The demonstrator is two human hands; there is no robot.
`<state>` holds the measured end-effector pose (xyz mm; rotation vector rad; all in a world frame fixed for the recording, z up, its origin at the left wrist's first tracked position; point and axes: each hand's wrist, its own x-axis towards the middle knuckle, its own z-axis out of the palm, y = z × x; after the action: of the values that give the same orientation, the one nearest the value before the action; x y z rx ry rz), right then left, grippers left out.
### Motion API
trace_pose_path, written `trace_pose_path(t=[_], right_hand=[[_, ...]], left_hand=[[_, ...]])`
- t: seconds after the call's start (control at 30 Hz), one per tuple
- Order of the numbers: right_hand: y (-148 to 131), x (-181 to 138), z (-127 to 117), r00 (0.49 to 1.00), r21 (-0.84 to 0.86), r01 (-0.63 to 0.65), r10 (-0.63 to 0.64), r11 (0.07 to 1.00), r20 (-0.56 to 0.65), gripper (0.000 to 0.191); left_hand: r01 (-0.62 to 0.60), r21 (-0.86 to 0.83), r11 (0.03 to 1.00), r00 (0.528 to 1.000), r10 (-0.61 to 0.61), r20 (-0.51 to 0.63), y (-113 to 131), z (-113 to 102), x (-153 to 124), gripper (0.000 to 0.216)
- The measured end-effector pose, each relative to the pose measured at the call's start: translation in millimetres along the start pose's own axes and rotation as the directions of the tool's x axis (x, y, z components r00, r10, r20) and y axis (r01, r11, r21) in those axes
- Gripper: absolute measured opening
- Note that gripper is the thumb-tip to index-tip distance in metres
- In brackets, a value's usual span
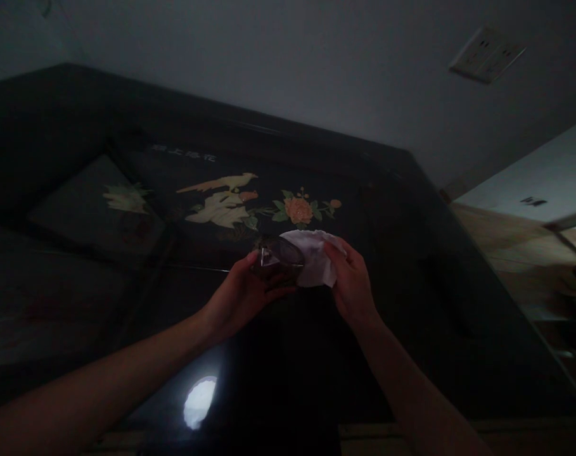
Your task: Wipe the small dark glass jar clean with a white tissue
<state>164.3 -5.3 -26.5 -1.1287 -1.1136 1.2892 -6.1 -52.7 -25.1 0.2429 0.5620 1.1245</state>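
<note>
My left hand (243, 288) is closed around a see-through glass cup (281, 258), tilted on its side with its oval rim facing right. Some of the fingers lie under it and show dimly through its wall. A crumpled white tissue (316, 253) is pinched in my right hand (354, 278), thumb on top. The tissue's left edge meets the cup's rim; the dim light hides whether any of it is inside. Both hands are held up close together in front of a dark glossy surface.
A dark glossy panel (249, 139) bears an inlaid bird (221, 183), a pink flower (299, 210) and pale characters. A round light reflection (199, 402) shines low on the surface. Behind stands a grey wall (288, 57) with a socket plate (487, 56). Wooden flooring shows at right.
</note>
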Motion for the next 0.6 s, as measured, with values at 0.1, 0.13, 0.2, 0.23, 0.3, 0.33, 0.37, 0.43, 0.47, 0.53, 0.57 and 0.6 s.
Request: trace_pose_path(t=[0.1, 0.13, 0.2, 0.23, 0.3, 0.33, 0.37, 0.43, 0.47, 0.53, 0.57, 0.6], right_hand=[[-10, -7, -1, 0.975, -0.227, 0.219, -0.218, 0.949, 0.03, 0.025], [-13, -10, -1, 0.955, -0.315, 0.297, -0.288, 0.902, 0.075, 0.03], [-19, -17, 0, 0.879, -0.439, 0.478, -0.415, 0.761, 0.237, 0.041], [-21, -20, 0, 0.83, -0.482, 0.558, -0.452, 0.676, 0.328, 0.044], [-23, -24, 0, 0.731, -0.531, 0.683, -0.483, 0.502, 0.483, 0.045], [-23, -25, 0, 0.691, -0.547, 0.722, -0.482, 0.424, 0.539, 0.043], [-24, -26, 0, 0.659, -0.559, 0.75, -0.477, 0.355, 0.581, 0.041], [-24, -27, 0, 0.607, -0.567, 0.787, -0.464, 0.243, 0.645, 0.038], [-24, -27, 1, 0.583, -0.562, 0.803, -0.458, 0.199, 0.671, 0.037], [-24, -28, 2, 0.531, -0.532, 0.835, -0.448, 0.137, 0.719, 0.036], [-24, -28, 3, 0.506, -0.512, 0.851, -0.443, 0.118, 0.74, 0.036], [-23, -29, 4, 0.485, -0.493, 0.864, -0.438, 0.105, 0.757, 0.036]], left_hand=[[0.078, -0.015, 0.997, 0.997, -0.078, 0.014, -1, 2, -3, 0.027], [0.108, -0.027, 0.994, 0.994, -0.108, 0.017, -1, 2, -3, 0.028], [0.15, -0.059, 0.987, 0.989, -0.149, 0.025, 0, 0, -4, 0.029], [0.156, -0.079, 0.985, 0.988, -0.155, 0.024, 1, -1, -3, 0.03], [0.144, -0.12, 0.982, 0.99, -0.143, 0.016, 3, -4, -2, 0.032], [0.131, -0.139, 0.982, 0.991, -0.131, 0.009, 4, -5, -1, 0.033], [0.121, -0.154, 0.981, 0.992, -0.122, 0.002, 5, -5, -1, 0.035], [0.111, -0.173, 0.979, 0.993, -0.114, -0.006, 6, -5, 1, 0.041], [0.109, -0.18, 0.978, 0.994, -0.112, -0.006, 7, -5, 2, 0.045], [0.104, -0.193, 0.976, 0.994, -0.107, -0.008, 7, -4, 3, 0.049], [0.098, -0.202, 0.975, 0.995, -0.102, -0.013, 7, -4, 3, 0.05], [0.089, -0.21, 0.974, 0.995, -0.096, -0.023, 7, -3, 4, 0.05]])
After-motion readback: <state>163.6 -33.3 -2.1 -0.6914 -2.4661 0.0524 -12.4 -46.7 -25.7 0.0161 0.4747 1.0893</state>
